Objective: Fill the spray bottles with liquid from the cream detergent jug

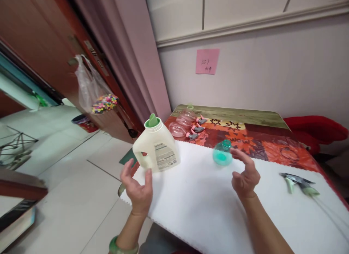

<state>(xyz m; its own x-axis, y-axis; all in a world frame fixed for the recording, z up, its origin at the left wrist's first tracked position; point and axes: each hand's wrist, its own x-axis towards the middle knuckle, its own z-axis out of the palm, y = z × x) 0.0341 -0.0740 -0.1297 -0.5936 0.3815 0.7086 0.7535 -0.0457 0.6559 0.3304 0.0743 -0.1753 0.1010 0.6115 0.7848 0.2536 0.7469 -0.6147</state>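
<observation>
My left hand (137,190) is raised with fingers apart, in front of a cream detergent jug (160,148). The jug stands upright at the table's left end, its green spout (153,120) showing in an uncapped mouth. My right hand (246,174) hovers open, thumb and fingers curved, just right of a small green spray bottle (222,155). That bottle has no top on it and holds some liquid; whether the fingertips touch it I cannot tell. Farther right lies a grey and green spray trigger head (300,183) with a thin tube. Both hands hold nothing.
Several clear spray bottles with pink and grey heads (187,124) lie at the back on a red patterned cover (261,145). A white mat (196,206) covers the front of the table. A bag of colourful bits (105,103) hangs from the door at left.
</observation>
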